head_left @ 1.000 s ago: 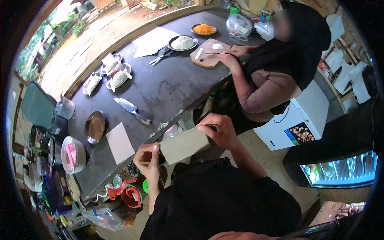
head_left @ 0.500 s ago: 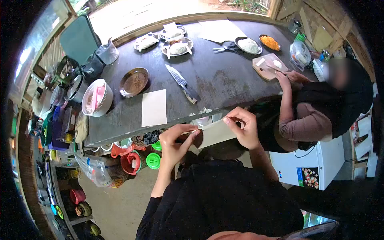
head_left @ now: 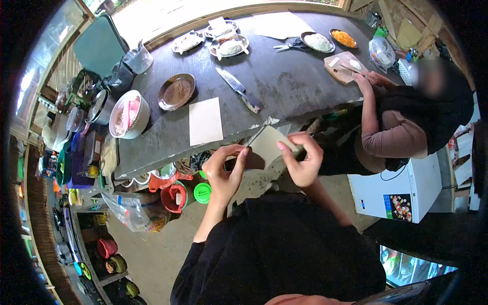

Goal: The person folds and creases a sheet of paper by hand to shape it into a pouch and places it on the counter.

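Just off the near table edge, a beige sheet of paper hangs between both my hands, tilted and bent near its right end. My left hand pinches its left edge with thumb and fingers. At the right end, my right hand holds it with the thumb on the near face and the fingers partly behind. A similar cream sheet lies flat on the table, beyond my left hand. Farther back is a knife with a patterned blade.
A brown plate and a white basket stand at left. Plates of white food, scissors, a white powder bowl and an orange food bowl lie farther back. At right, a co-worker's hands work at a cutting board.
The paper between my hands has gone from a level strip to a tilted, bent sheet, its right end raised. My right hand has come slightly closer to my left. The camera view has shifted.
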Available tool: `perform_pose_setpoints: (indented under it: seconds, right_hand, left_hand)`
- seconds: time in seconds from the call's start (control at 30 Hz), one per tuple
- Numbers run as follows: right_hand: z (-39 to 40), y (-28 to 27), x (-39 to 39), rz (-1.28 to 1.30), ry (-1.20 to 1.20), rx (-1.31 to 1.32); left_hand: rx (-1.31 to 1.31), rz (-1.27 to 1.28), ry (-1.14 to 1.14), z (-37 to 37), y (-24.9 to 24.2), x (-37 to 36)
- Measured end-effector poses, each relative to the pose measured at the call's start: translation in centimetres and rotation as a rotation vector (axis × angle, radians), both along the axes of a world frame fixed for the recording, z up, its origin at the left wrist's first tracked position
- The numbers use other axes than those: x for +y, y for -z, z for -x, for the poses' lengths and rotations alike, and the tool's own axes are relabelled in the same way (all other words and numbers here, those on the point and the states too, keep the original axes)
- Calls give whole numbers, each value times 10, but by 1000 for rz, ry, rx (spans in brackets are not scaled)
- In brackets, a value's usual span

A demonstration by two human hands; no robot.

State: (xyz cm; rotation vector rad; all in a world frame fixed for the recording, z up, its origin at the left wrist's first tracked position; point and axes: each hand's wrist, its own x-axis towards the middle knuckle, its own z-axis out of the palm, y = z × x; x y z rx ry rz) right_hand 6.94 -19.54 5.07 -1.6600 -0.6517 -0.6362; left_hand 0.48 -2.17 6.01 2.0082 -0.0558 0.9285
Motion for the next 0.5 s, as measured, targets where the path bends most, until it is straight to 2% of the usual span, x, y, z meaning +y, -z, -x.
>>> perform_pose_setpoints:
  seconds: [0.07, 0.1, 0.17, 0.23, 0.27, 0.33, 0.4, 0.5]
  right_hand:
    - [11, -7, 3, -50, 80, 43]
    - [14, -3, 3, -79, 94, 32]
    - [18, -1, 0, -108, 124, 24]
    - [23, -7, -6, 153, 151, -251]
    - [27, -11, -6, 158, 160, -248]
    - [36, -16, -6, 414, 123, -342]
    - [51, -17, -1, 507, 137, -317]
    - [68, -32, 6, 528, 219, -343]
  left_hand:
    - [126, 217, 105, 10, 3, 0]
    - [93, 292, 168, 12, 8, 0]
    - [136, 289, 201, 23, 9, 2]
    - [191, 221, 283, 30, 12, 7]
    - [194, 224, 293, 34, 11, 9]
    - [350, 165, 417, 44, 10, 11]
    - [391, 156, 480, 54, 10, 10]
    - [421, 298, 477, 68, 17, 4]
